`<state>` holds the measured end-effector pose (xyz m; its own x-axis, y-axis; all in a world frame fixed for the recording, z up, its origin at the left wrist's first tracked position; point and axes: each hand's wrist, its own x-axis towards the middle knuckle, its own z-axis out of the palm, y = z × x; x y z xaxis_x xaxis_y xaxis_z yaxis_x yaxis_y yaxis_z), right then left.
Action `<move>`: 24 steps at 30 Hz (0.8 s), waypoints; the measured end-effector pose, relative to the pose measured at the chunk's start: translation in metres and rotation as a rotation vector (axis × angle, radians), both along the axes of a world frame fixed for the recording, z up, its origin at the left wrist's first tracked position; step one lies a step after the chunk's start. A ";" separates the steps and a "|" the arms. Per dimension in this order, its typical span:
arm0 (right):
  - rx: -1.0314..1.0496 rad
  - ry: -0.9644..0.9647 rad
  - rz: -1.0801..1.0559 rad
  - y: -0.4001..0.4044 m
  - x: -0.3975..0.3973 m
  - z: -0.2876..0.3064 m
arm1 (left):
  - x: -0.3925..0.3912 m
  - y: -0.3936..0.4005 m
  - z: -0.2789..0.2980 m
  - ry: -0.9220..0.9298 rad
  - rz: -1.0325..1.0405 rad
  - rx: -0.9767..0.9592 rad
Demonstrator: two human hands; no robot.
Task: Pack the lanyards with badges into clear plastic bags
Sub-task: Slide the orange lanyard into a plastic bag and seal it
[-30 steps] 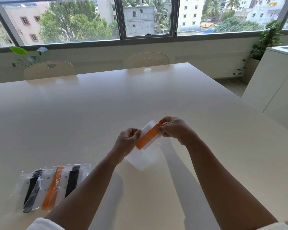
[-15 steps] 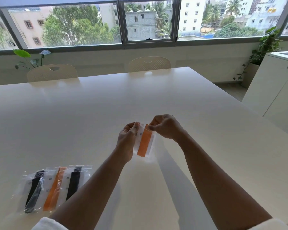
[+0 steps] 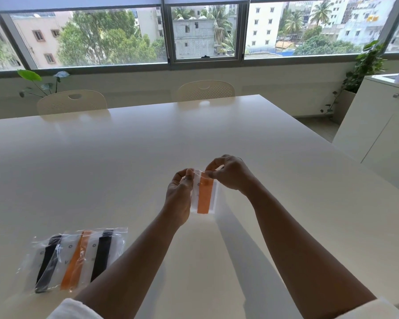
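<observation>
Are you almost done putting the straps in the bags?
Three bagged lanyards already lie on the table. The left hand and right hand hold a fourth bag with an orange lanyard inside, pinching its top. No loose lanyards are in view, so this may be the last.

The bench (image 3: 101, 169) is a plain glossy cream, without any pattern. The clear plastic bag (image 3: 204, 194) held above it shows an orange lanyard (image 3: 205, 196) as one stripe between white parts. The packed bags (image 3: 76, 256) at the left are transparent; inside them the bands go black (image 3: 47, 261), orange (image 3: 75, 261), black (image 3: 101, 254), with white cards between. The two chairs (image 3: 72, 101) are cream with a fine dotted pattern. The cabinet (image 3: 378, 125) is white. The sleeve (image 3: 72, 310) is white.
</observation>
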<state>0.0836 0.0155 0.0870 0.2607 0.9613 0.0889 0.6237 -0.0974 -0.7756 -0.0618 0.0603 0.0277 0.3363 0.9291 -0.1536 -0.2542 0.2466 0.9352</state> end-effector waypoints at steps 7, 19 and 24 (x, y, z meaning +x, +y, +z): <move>0.030 0.100 -0.049 -0.005 0.005 -0.006 | -0.002 0.002 0.003 -0.057 0.010 -0.012; 0.081 0.284 -0.086 -0.011 0.013 -0.017 | -0.009 0.004 0.002 -0.051 0.034 0.019; 0.118 0.324 -0.155 -0.007 0.018 -0.023 | -0.012 0.011 -0.006 0.175 0.159 0.273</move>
